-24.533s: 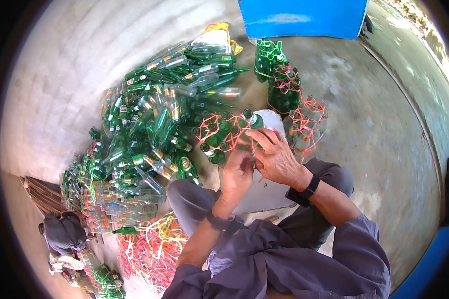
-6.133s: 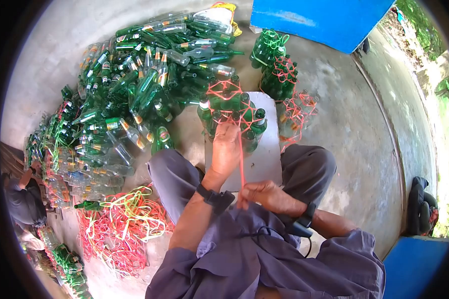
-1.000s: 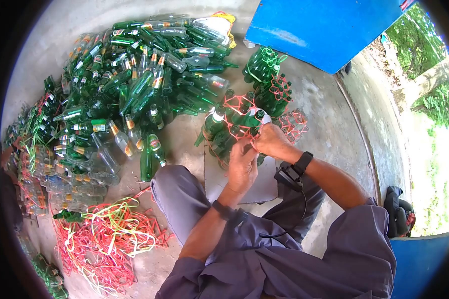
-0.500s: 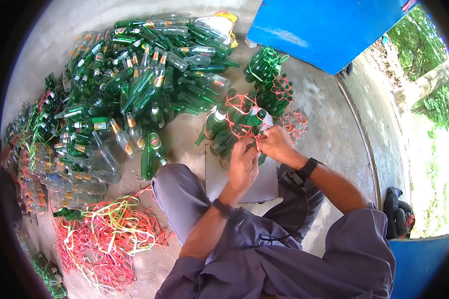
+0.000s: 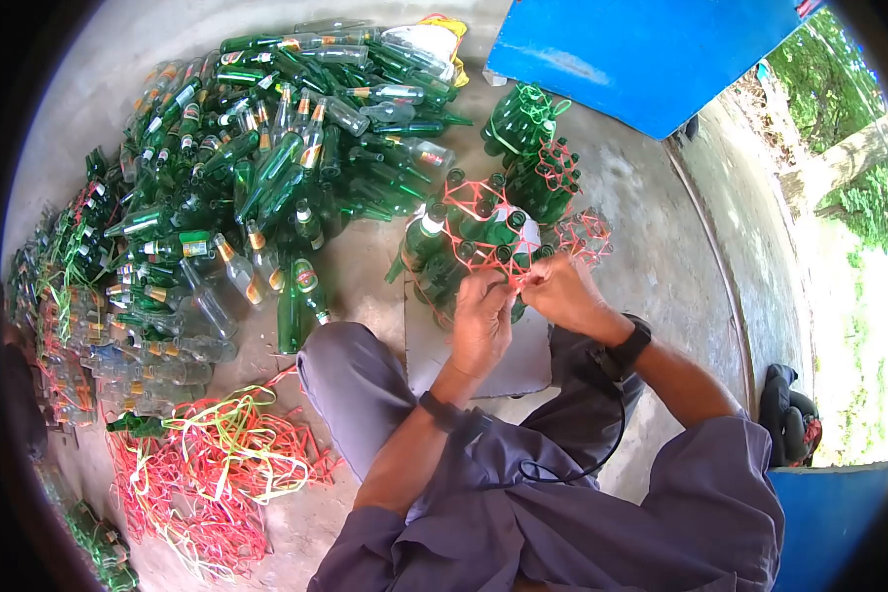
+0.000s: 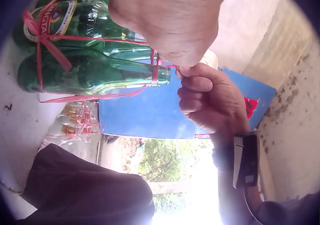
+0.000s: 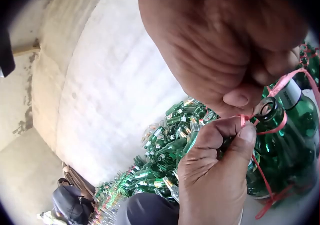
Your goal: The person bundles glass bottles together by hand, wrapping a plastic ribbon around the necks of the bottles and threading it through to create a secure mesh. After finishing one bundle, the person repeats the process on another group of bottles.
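A bundle of green glass bottles (image 5: 427, 235) stands on a pale board (image 5: 508, 373) between the person's knees, its necks laced together with pink plastic strap (image 5: 476, 189). At the bundle's near edge, the left hand (image 5: 481, 324) pinches the strap between thumb and forefinger, beside a bottle mouth (image 7: 269, 106). Close on its right, the right hand (image 5: 567, 294) also pinches strap, fingers curled in the left wrist view. A small pink knot or loop (image 7: 244, 120) shows at the left fingertips. More strap runs around the bottle bodies (image 6: 90, 70).
Loose green and clear bottles (image 5: 266, 148) lie heaped at the left. A tangle of pink and yellow-green strap (image 5: 217, 474) is on the floor at lower left. Tied bundles (image 5: 523, 123) stand beyond the board, near a blue panel (image 5: 602, 59). Another person (image 7: 70, 202) sits farther off.
Six seconds ago the right hand was drawing a long strap toward the body; now both hands meet at the bundle's near edge. Over the last half second, the right hand has shifted slightly right.
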`<action>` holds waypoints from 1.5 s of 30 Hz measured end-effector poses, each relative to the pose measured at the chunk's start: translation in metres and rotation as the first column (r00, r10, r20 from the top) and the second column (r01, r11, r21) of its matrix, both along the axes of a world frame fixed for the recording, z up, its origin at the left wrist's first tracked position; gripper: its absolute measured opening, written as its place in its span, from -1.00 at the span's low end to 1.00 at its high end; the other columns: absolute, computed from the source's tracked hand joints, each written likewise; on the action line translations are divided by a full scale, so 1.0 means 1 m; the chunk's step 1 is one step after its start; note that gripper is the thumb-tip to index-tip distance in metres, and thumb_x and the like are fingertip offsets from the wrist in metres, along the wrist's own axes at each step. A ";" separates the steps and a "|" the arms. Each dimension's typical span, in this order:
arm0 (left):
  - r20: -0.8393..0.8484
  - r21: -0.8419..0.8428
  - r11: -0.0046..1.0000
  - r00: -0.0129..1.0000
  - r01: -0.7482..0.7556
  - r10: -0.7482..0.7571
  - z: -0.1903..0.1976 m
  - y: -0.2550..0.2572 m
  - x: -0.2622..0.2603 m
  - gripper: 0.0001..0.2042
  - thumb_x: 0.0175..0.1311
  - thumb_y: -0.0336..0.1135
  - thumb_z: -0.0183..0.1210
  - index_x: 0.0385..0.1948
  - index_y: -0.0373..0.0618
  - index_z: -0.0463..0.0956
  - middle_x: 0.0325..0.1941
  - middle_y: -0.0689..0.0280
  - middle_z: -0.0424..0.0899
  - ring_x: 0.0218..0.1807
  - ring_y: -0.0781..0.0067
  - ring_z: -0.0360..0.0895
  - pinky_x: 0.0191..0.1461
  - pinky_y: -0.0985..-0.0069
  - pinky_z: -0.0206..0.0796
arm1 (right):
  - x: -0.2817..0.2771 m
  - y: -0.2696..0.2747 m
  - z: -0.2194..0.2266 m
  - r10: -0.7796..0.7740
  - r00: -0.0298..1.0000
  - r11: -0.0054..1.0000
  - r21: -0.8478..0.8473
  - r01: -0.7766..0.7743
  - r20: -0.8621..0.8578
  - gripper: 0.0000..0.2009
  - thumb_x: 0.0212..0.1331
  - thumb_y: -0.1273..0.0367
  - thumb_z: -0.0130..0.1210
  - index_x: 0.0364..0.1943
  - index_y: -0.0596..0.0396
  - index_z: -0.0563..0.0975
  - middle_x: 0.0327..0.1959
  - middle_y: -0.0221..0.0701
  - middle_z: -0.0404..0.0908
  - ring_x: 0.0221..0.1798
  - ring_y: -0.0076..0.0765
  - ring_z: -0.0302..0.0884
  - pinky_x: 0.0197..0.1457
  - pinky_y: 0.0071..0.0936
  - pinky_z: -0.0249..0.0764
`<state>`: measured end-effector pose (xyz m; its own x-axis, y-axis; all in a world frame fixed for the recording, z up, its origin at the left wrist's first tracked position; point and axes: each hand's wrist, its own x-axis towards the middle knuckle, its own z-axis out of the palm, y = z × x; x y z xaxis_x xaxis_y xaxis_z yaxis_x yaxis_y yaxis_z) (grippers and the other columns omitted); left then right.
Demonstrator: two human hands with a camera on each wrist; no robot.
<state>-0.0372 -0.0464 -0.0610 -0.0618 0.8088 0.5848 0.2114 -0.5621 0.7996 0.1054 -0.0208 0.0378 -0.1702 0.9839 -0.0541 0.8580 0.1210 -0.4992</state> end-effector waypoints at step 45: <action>-0.042 -0.031 0.999 0.998 0.037 -0.039 0.006 0.009 -0.008 -0.69 0.03 -0.66 0.34 -0.24 -0.13 0.45 -0.17 0.20 0.62 -0.10 0.13 0.59 0.00 0.34 0.45 | 0.017 -0.093 -0.013 0.008 0.932 0.933 -0.332 -0.137 -0.363 -0.86 -0.03 0.46 0.15 -0.54 0.33 0.59 -0.69 -0.07 0.48 -0.64 -0.40 0.44 -0.45 -0.30 0.44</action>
